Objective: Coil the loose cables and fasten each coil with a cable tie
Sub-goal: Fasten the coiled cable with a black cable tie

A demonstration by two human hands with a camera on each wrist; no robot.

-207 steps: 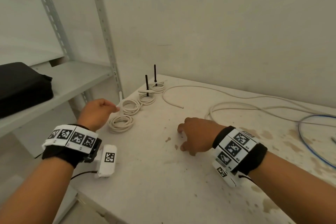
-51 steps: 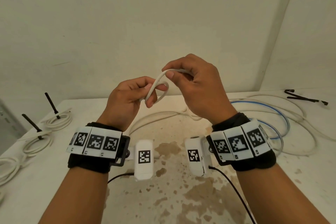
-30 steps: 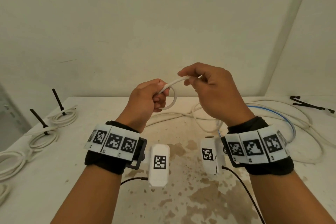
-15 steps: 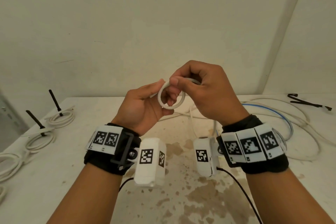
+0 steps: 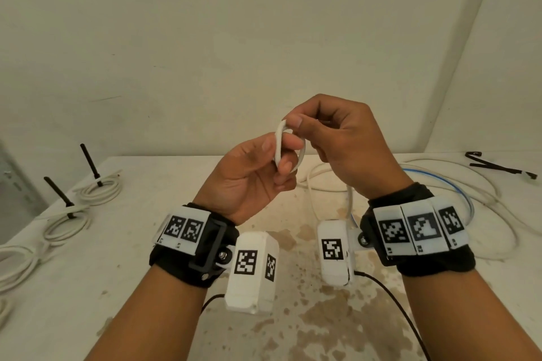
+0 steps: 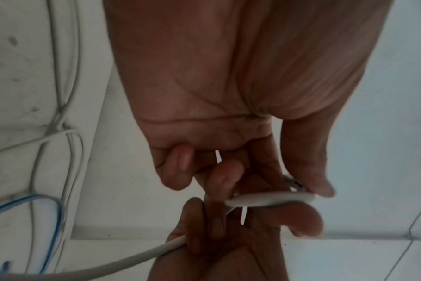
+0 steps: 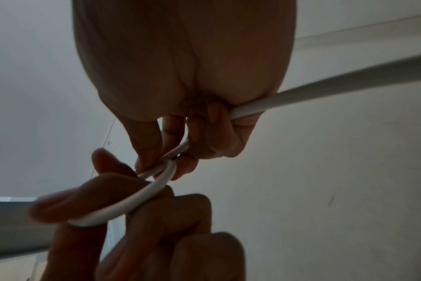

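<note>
A loose white cable (image 5: 349, 199) rises from the table (image 5: 117, 272) into my right hand (image 5: 305, 126), whose thumb and fingers pinch it. Its end is bent into a small loop (image 5: 278, 143), seen edge-on. My left hand (image 5: 278, 155), palm turned up, pinches that loop between thumb and fingers. In the left wrist view the loop (image 6: 272, 198) lies under the thumb of my left hand (image 6: 264, 182), and the cable (image 6: 132, 258) leaves the right fist. In the right wrist view my right hand (image 7: 161, 165) pinches the cable where it crosses the loop (image 7: 142, 197).
Tied white coils (image 5: 99, 187) (image 5: 66, 221) with upright black ties lie along the table's left side. Loose white cables (image 5: 484, 205) and a blue cable (image 5: 440, 179) sprawl at the right. Spare black cable ties (image 5: 498, 165) lie at the back right. A wall stands close behind.
My hands left the tied coils and picked up a loose cable. In the last second they bent its end into a small loop, and the left palm rolled upward, turning the loop edge-on.
</note>
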